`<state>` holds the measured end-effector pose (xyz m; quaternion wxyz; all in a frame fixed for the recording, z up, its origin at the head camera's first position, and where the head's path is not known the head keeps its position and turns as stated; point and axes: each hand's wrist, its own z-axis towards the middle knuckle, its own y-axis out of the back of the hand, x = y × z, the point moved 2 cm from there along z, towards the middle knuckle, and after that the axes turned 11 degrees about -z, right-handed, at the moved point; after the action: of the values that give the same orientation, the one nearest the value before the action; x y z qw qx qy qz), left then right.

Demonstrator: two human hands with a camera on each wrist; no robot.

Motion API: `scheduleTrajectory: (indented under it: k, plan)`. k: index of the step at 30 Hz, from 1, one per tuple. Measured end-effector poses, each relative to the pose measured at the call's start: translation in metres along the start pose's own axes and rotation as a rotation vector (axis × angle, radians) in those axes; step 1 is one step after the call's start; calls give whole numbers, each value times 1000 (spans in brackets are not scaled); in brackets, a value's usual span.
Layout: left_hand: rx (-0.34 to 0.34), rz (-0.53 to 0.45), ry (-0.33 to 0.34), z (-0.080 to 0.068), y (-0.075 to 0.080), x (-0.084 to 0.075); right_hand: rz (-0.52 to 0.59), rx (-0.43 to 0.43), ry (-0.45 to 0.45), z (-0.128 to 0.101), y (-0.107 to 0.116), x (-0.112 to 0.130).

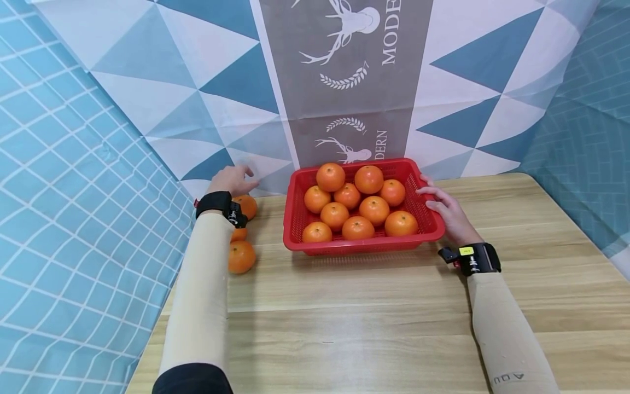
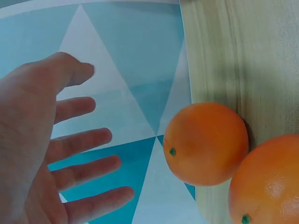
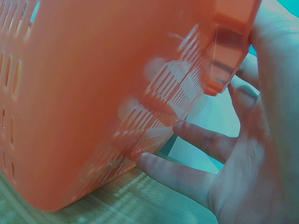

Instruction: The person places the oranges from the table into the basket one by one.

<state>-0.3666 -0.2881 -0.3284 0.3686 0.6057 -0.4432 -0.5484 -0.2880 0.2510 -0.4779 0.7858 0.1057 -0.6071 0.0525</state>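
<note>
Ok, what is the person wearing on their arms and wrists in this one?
Both forearms are covered by snug beige sleeves, the left sleeve ending in a dark cuff near the elbow, the right sleeve printed with small dark letters. Each wrist carries a black strap-mounted camera: the left band has a red tab, the right band a yellow label. Both hands are bare.

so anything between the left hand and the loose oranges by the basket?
Nothing visible. The left hand hovers open beside the nearest orange, with only backdrop cloth showing in the gap. The right hand rests on the red basket.
</note>
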Motion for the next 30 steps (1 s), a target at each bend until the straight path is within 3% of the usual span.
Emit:
scheduleTrajectory:
  k: [7,16,29,30]
  plan:
    - [50,-15,31,2,-6,8,5,8,-10,0,0,1]
    - [59,-25,14,4,-19,17,12,18,-28,-1,1,1]
    - [140,-43,23,3,-33,30,2,14,-35,0,2,1]
    - [137,-37,22,11,-37,38,0,14,-34,0,2,1]
